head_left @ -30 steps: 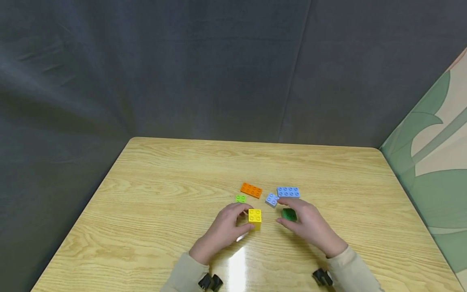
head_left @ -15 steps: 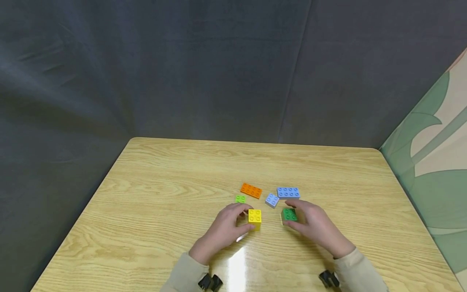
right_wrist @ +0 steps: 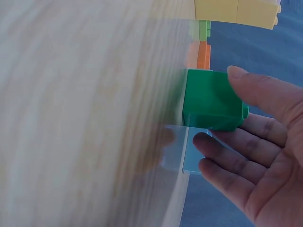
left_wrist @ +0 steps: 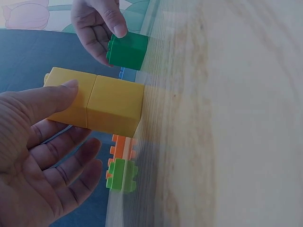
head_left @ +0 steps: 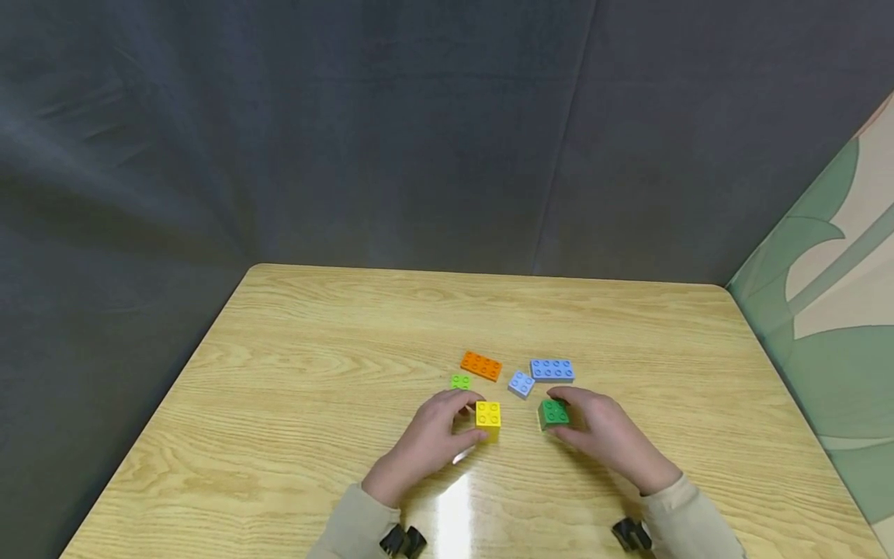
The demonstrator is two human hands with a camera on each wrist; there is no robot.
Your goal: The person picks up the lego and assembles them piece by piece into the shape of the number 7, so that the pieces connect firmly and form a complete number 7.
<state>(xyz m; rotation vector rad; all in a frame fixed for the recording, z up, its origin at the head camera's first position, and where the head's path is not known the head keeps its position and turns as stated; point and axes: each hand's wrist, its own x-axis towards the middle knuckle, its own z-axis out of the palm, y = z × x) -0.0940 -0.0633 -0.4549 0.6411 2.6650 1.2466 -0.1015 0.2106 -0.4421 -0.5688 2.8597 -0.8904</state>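
Two yellow blocks, one on top of the other, form an upright stack; my left hand pinches its upper block between thumb and fingers. In the left wrist view the stack appears sideways, its base at the table. To the right, my right hand pinches a green block with thumb and fingers. The green block's studs face up, and in the right wrist view the block meets the tabletop. A short gap separates the stack from the green block.
Behind the hands lie a lime green block, an orange block, a small light blue block and a longer blue block. The wooden table ends at a dark curtain.
The green block, dark and without visible studs one second ago, now shows its studs on top. My right hand has shifted slightly right and closed onto it. My left hand stays put.
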